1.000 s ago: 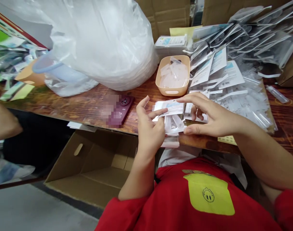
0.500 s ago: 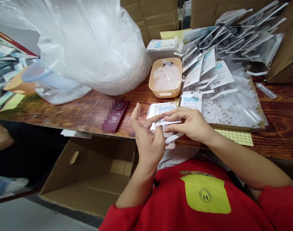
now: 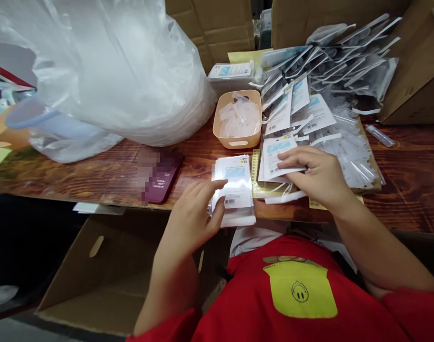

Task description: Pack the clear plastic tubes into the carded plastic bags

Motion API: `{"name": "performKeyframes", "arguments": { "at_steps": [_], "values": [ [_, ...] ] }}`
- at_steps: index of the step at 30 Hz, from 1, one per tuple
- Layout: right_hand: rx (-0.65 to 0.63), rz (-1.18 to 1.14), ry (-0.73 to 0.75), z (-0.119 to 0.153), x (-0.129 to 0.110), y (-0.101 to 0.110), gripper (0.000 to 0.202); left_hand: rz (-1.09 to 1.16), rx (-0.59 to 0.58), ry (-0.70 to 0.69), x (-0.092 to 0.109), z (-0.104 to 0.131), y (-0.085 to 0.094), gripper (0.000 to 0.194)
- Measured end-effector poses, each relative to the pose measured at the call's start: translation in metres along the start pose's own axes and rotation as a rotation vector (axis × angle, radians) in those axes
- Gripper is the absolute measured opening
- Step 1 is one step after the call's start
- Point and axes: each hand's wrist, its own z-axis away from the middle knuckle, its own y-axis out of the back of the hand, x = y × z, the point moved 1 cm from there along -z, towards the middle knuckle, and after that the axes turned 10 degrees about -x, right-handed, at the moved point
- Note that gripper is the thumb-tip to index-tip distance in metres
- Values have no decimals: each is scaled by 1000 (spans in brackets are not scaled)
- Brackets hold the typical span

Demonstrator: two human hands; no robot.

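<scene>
The right hand has a printed packet in its grip, fingers laid over the card face and thumb at the near edge, above other packets at the near left corner of the heap of clear plastic parts. The left hand has its thumb and forefinger spread apart over the left side of a packet stack; whether the fingertips press on it I cannot tell. That stack lies on the table near the front edge, between the dark red phone and a dotted yellow sheet, with the orange tub just beyond. Each packet should be very light, the card fairly stiff but easy to crease, the clear film soft and slick, so stacked ones would likely slide over each other. A side edge seems the best place to take hold, thumb beneath and fingers flat on the card, pinching lightly so that the film does not wrinkle and only one packet comes up
</scene>
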Motion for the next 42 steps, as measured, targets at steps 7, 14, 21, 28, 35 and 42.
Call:
{"name": "performKeyframes", "arguments": {
  "at_steps": [7,14,21,28,35,42],
  "values": [
    [-402,261,-50,-10,29,-16,57,-103,-356,23,-32,-17,-14,59],
    [-52,558,-5,17,35,44,57,-205,-467,49,-23,-28,-8,70],
    [-139,806,-402,28,76,76,41,-190,-518,32,-30,-37,-2,65],
    [-103,816,-203,27,98,63,33,-70,-417,-39,-42,-34,-6,55],
    [-11,707,3,19,73,79,21,-118,-412,-59,-38,-31,-4,52],
    [20,635,-159,-101,-16,70,34,-223,-524,6,-25,-34,0,67]
  ]
}}
